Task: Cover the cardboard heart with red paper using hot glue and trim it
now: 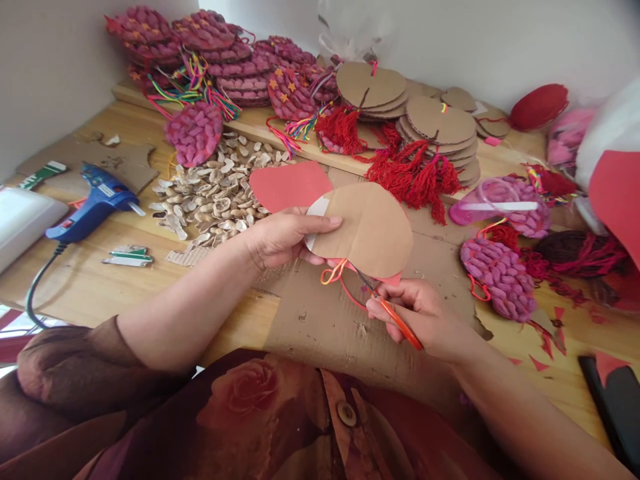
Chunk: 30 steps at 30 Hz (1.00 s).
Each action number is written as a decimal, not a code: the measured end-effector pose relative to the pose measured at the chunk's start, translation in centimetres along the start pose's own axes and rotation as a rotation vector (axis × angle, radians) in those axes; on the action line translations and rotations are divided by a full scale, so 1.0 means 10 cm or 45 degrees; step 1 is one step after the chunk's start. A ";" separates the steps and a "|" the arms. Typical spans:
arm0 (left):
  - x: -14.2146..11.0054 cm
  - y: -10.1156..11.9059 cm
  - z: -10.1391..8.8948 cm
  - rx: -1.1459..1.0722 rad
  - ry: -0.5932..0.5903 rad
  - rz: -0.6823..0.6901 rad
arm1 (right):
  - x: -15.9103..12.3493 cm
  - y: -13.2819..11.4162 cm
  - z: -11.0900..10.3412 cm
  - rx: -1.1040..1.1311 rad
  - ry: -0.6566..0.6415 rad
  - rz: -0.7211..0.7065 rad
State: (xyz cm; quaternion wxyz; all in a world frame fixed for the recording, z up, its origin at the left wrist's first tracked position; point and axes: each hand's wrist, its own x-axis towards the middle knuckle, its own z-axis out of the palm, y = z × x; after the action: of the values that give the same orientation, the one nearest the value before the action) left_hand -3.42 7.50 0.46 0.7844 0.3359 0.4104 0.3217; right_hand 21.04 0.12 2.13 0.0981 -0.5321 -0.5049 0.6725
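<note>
My left hand is closed on a rounded cardboard piece, thumb on top and fingers underneath. Red paper lies behind the cardboard and shows along its lower and right edges. A white patch covers its left end, and a small orange loop of cord hangs from the lower edge. My right hand grips scissors with orange handles, their blades at the red paper just below the cardboard. Another red paper sheet lies behind my left hand, beside a heap of peanut shells.
A blue glue gun with a cord lies at the left. Pink shell-covered pieces, cardboard discs and red yarn tassels stand along the back. A pink piece, red paper scraps and a black object are at the right.
</note>
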 end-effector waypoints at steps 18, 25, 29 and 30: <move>-0.05 0.04 0.06 -0.084 -0.204 -0.275 | 0.01 -0.02 -0.03 -0.068 0.029 -0.013; -0.06 0.08 0.10 -0.086 -0.161 -0.293 | 0.02 -0.05 -0.01 -0.060 -0.010 -0.040; -0.05 0.07 0.11 -0.104 -0.144 -0.288 | 0.02 -0.04 0.00 -0.056 0.023 -0.020; -0.05 0.07 0.11 -0.109 -0.138 -0.292 | 0.02 -0.04 0.01 -0.060 0.032 -0.016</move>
State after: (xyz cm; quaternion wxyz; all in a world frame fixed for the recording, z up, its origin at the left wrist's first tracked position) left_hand -2.85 7.19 1.74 0.8506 0.2698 0.3892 0.2285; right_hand 20.74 0.43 2.30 0.0962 -0.5396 -0.5225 0.6531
